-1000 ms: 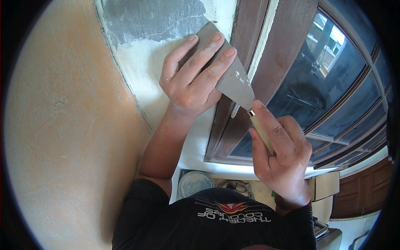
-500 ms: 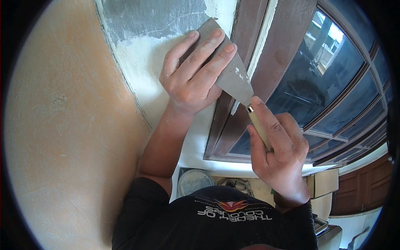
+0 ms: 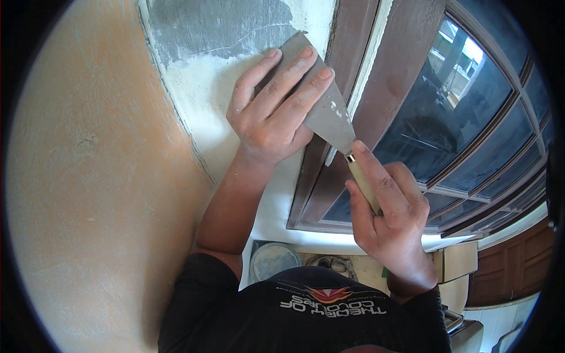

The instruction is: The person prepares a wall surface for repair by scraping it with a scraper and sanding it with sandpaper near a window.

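A wide metal putty knife [image 3: 329, 115] with a pale wooden handle lies flat against a strip of white and grey plastered wall [image 3: 206, 70] beside a window frame. My right hand [image 3: 388, 209] is closed around the handle, index finger stretched along it toward the blade. My left hand [image 3: 273, 109] presses its spread fingers on the back of the blade, near the blade's upper edge. The blade's tip reaches the line where grey plaster meets white filler.
A dark brown wooden window frame [image 3: 382, 88] with glass panes [image 3: 465, 117] runs along the right. An orange-tan wall [image 3: 88, 176] fills the left. Below, a round lidded bucket [image 3: 273, 262] and cardboard boxes [image 3: 456, 262] stand on the floor.
Both hands and the knife have slid slightly up the wall strip; the grip is the same.
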